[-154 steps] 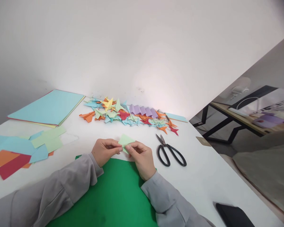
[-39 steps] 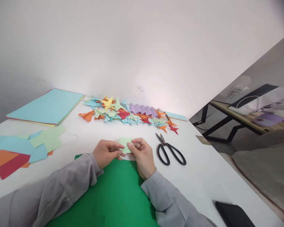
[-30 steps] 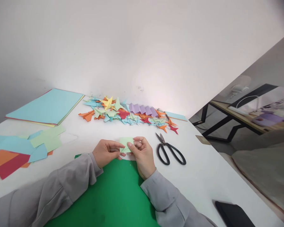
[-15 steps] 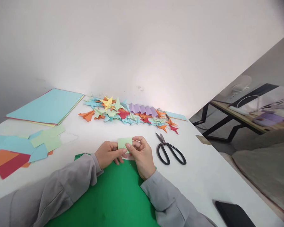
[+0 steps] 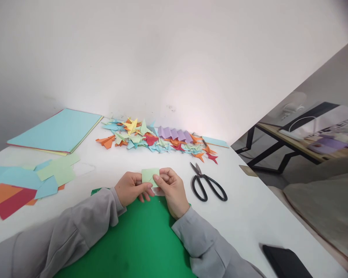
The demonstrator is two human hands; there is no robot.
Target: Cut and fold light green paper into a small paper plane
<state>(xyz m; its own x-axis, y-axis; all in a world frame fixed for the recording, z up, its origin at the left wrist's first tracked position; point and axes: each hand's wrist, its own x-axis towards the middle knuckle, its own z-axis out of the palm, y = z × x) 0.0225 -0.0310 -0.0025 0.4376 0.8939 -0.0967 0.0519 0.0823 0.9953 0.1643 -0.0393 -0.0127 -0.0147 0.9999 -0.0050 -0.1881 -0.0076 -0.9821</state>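
A small light green piece of folded paper [image 5: 149,175] is held up between my hands, just above the table's near edge. My left hand [image 5: 131,188] pinches its lower left side, thumb in front and fingers behind. On the other side, my right hand [image 5: 173,192] grips the right edge, its thumb pressed on the paper's face near a crease. Below both hands lies a green surface [image 5: 136,239], partly covered by my sleeves. Black-handled scissors [image 5: 204,181] rest to the right of my right hand, blades slightly apart.
Folded paper shapes [image 5: 150,139] in many colours line the wall. Loose paper pieces [image 5: 20,179] lie at left, before a stack of coloured sheets [image 5: 56,129]. A black flat object [image 5: 285,262] sits near the right edge of the white table [image 5: 237,224].
The green paper and both hands have shifted very slightly left. Both hands keep their hold on the paper; the objects on the table have stayed in place.
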